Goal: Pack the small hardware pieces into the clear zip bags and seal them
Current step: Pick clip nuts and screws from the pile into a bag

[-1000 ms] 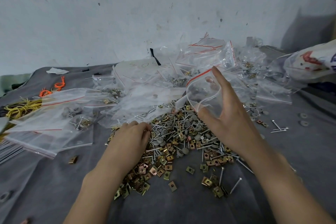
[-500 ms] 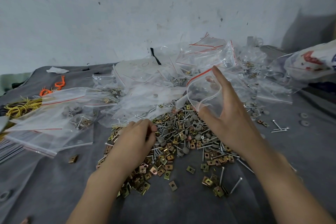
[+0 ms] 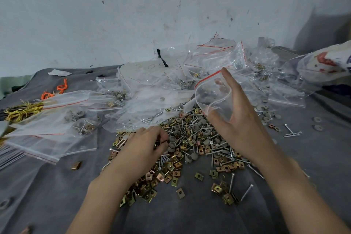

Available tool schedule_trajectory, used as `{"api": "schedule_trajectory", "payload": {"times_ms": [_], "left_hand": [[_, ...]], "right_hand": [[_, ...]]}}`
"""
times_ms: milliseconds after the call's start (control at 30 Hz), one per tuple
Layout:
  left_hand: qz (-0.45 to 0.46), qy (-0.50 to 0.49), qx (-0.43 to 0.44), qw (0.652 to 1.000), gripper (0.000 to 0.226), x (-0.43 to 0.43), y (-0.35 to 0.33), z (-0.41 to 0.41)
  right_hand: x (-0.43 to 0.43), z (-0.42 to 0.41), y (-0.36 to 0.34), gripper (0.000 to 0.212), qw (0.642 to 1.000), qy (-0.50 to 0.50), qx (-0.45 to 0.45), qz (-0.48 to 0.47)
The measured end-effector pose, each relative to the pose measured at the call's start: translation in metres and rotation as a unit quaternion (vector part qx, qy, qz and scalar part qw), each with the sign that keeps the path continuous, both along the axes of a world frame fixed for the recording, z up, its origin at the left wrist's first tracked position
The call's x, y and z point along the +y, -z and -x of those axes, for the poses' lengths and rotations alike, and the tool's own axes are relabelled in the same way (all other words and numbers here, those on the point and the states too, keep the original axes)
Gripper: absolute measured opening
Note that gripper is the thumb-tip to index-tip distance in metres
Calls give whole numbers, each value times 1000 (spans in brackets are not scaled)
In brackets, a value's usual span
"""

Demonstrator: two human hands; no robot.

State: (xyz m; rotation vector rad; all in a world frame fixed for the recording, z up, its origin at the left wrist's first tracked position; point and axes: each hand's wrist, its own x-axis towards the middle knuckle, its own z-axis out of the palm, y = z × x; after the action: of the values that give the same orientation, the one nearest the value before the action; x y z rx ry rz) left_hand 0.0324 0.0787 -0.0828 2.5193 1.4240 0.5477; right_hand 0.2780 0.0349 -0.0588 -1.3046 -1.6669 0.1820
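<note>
A heap of small hardware, brass clip nuts, screws and grey washers, lies on the grey cloth in the middle. My right hand holds a clear zip bag with a red seal strip above the heap's far side, its mouth held wide between thumb and fingers. Some grey pieces show inside it. My left hand rests on the heap's left side, fingers curled and pinching at pieces; what they hold is hidden.
Filled and empty zip bags pile up at the left and along the back against the wall. Yellow and orange ties lie far left. Loose screws and washers are scattered at the right.
My left hand has slid right and a little farther into the heap, its fingers closing on pieces. The right hand and its bag have barely moved.
</note>
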Motion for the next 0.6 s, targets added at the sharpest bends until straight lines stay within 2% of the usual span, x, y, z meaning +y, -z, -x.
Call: {"api": "schedule_trajectory", "payload": {"times_ms": [100,200,400,600], "left_hand": [[-11,3,14,1000,4,0,0,-1],[-30,1,24,999,19,2,2,-2],[44,-14,-170,984,12,4,-1,-5],[95,0,-236,967,16,4,1,-9]], "right_hand": [[0,0,0,82,1000,-1,-1,-1],[0,-1,0,81,1000,-2,2,-2],[1,-2,0,82,1000,-2,3,-4],[1,-3,1,82,1000,-6,6,-5]]}}
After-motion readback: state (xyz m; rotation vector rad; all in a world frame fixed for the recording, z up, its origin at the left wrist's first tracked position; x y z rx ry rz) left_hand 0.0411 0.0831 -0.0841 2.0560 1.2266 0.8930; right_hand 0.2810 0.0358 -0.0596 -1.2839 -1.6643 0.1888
